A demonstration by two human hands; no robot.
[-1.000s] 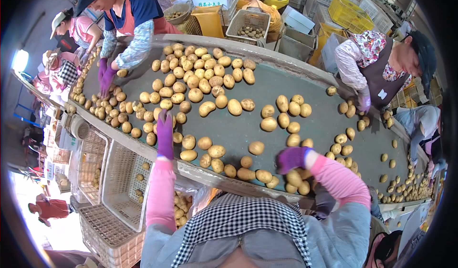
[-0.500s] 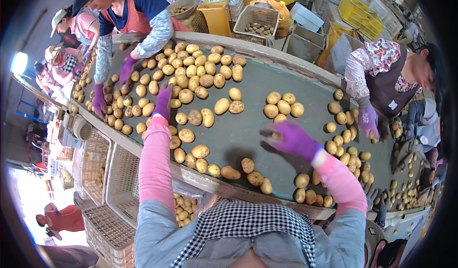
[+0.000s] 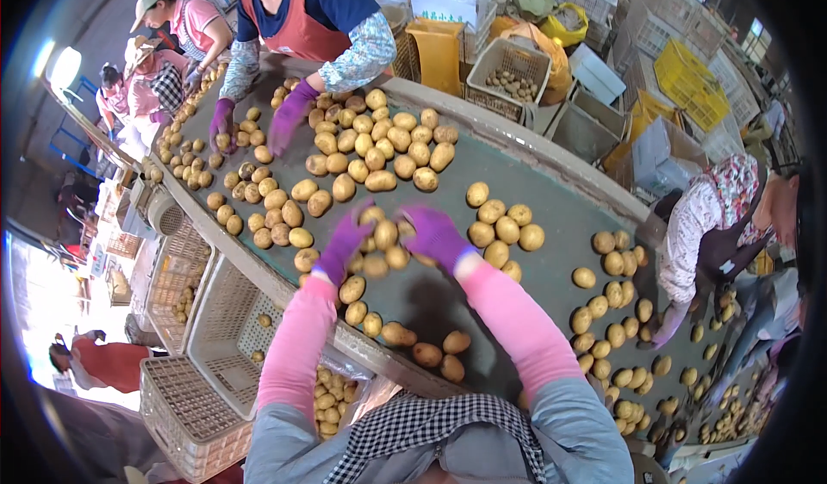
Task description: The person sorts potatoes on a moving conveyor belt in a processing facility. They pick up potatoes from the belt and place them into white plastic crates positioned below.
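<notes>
My left hand [image 3: 345, 241], in a purple glove, curls round the left side of a small bunch of potatoes [image 3: 385, 233] over the belt's middle. From the right, my right hand [image 3: 437, 236], gloved alike, closes on the same bunch with bent fingers. Some of these potatoes are blurred, and I cannot tell whether they are lifted off the green belt [image 3: 534, 290]. A loose group of potatoes [image 3: 506, 227] lies just right of my right hand. Several more potatoes [image 3: 422, 346] lie below my hands, near the belt's front edge.
Across the belt, a co-worker's purple-gloved hands [image 3: 291, 118] reach among a large spread of potatoes [image 3: 379, 139]. Another co-worker's hand [image 3: 670, 322] is at the right-hand potatoes [image 3: 616, 312]. Plastic crates [image 3: 194, 398] stand left of me; a wooden rail [image 3: 517, 139] edges the far side.
My hands have come together: the left moved right, the right moved left, onto potatoes between them. The view has shifted. The far co-worker's hands have moved among the potatoes.
</notes>
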